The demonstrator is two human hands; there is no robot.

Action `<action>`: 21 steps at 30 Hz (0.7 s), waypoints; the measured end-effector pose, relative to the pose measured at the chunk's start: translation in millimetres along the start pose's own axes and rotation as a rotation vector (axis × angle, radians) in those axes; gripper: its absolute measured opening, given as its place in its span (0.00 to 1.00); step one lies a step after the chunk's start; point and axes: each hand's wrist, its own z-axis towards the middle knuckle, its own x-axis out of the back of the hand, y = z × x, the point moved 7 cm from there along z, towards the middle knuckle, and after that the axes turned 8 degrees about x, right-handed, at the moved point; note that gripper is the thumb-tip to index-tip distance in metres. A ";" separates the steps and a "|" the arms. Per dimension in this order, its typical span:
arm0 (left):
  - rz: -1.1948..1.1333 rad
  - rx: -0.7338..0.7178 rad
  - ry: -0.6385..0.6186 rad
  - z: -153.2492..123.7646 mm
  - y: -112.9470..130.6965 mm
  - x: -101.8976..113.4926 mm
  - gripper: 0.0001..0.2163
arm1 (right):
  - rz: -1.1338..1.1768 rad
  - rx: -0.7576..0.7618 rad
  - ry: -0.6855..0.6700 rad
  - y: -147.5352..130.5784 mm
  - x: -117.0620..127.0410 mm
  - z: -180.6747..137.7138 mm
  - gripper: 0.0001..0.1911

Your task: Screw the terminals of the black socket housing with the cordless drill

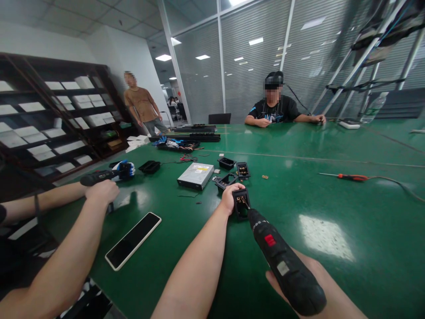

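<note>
Small black terminal plate (pixel 241 203) is sitting just below frame centre on the green worktop (pixel 332 199), standing on edge. Left hand (pixel 230 198) is gripping its left side, fingers (pixel 236 188) curling over the top edge. Right hand (pixel 282 283), lower right, is wrapping closed around a black electric screwdriver (pixel 285 261), bit touching the plate. Above it: similar plates (pixel 243 169), a silver drive (pixel 195 175). Phone (pixel 133 240) lower left; another person's hand (pixel 102 191) further left.

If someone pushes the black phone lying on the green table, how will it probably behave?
The phone would probably slide easily, since it lies flat on the glossy table. It looks thin and rigid, so hardly floppy. Its glass face may be fragile.
</note>
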 end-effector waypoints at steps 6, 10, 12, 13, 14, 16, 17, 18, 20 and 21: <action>-0.006 0.021 -0.026 -0.1 0.5 -3.3 0.11 | 0.050 0.040 -0.037 -1.3 4.3 -2.3 0.08; -0.011 0.029 -0.024 0.6 0.1 -3.1 0.11 | 0.063 0.053 -0.045 -4.1 7.5 -3.7 0.08; -0.010 0.027 -0.015 1.0 0.2 -2.3 0.11 | 0.059 0.047 -0.031 -6.3 8.4 -4.5 0.09; -0.007 0.026 -0.010 1.3 0.2 -1.9 0.11 | 0.053 0.043 -0.018 -8.0 9.0 -4.6 0.08; -0.003 0.026 -0.006 1.7 0.1 -1.4 0.11 | 0.045 0.039 -0.006 -10.3 9.6 -4.2 0.08; 0.006 0.026 0.001 2.4 -0.3 -0.5 0.11 | 0.031 0.035 0.020 -16.2 10.9 -1.9 0.06; 0.009 0.028 0.002 2.8 -0.7 -0.3 0.11 | 0.022 0.037 0.030 -19.5 11.5 0.0 0.06; 0.011 0.030 0.002 3.1 -1.1 -0.2 0.11 | 0.014 0.040 0.039 -22.7 12.0 2.0 0.07; 0.007 0.032 0.003 3.5 -1.9 0.0 0.10 | 0.002 0.046 0.045 -27.4 12.0 5.7 0.08; -0.002 0.031 0.009 3.6 -2.1 0.4 0.10 | -0.004 0.049 0.049 -28.4 11.9 6.8 0.08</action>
